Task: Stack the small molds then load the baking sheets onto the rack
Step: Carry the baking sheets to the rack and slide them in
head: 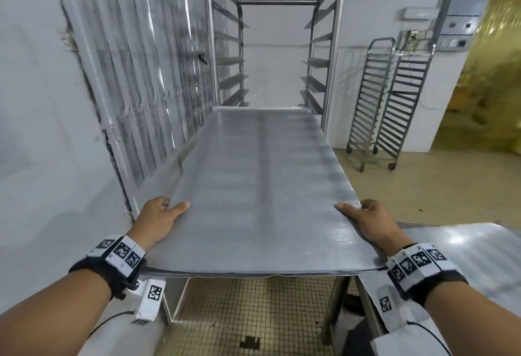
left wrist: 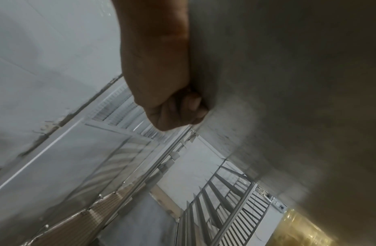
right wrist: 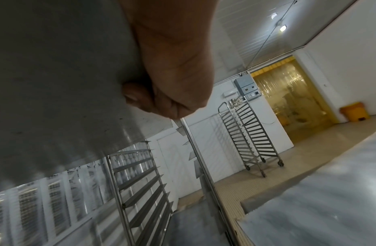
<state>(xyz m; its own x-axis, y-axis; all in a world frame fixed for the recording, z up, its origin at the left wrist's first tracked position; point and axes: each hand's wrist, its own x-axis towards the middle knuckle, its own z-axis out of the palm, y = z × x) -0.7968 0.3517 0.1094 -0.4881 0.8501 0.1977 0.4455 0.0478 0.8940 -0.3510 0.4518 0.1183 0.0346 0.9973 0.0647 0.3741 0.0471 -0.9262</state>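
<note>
Baking sheet [head: 265,186], a broad, flat, dull-grey metal panel with a thin rim, hangs level before the tall steel rack [head: 275,43], far edge at its open runners. Left hand [head: 158,222] and right hand [head: 369,222] clamp the near corners, thumbs on top, fingers curled beneath. Best kept level and centred between the angled runners while sliding in.

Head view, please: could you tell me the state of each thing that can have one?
Baking sheet: held level in the air, far end at the rack, bare.
Left hand: grips the sheet's near left corner.
Right hand: grips the near right corner.
Rack: upright, visible runners bare.
Far racks: upright by the wall, bare.
Table: steel, at right.
</note>
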